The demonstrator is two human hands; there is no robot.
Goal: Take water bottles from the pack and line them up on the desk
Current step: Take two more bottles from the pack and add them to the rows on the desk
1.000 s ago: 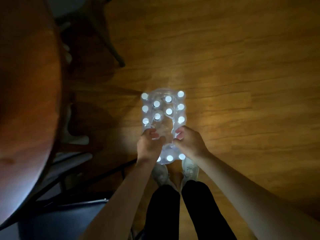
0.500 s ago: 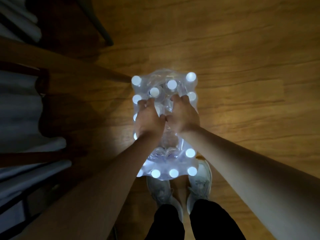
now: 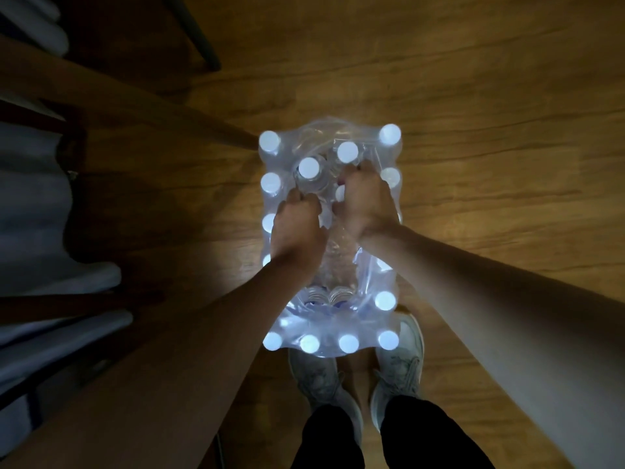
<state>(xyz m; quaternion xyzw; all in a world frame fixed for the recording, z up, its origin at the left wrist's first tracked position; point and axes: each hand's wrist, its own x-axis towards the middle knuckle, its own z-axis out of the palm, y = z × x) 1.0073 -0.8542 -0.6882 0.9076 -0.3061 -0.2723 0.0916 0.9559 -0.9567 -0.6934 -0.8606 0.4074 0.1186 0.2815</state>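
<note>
A shrink-wrapped pack of water bottles [image 3: 329, 242] stands on a wood-grain floor [image 3: 490, 106], its plastic torn open along the middle. The left hand [image 3: 297, 231] curls around a white-capped bottle [image 3: 309, 177] raised above its neighbours; the right hand [image 3: 367, 201] is clenched on another bottle's top beside it. Grey sneakers [image 3: 316, 377] touch the pack's near edge. A dark furniture leg [image 3: 194, 32] and pale shapes in shadow line the floor's left side.
</note>
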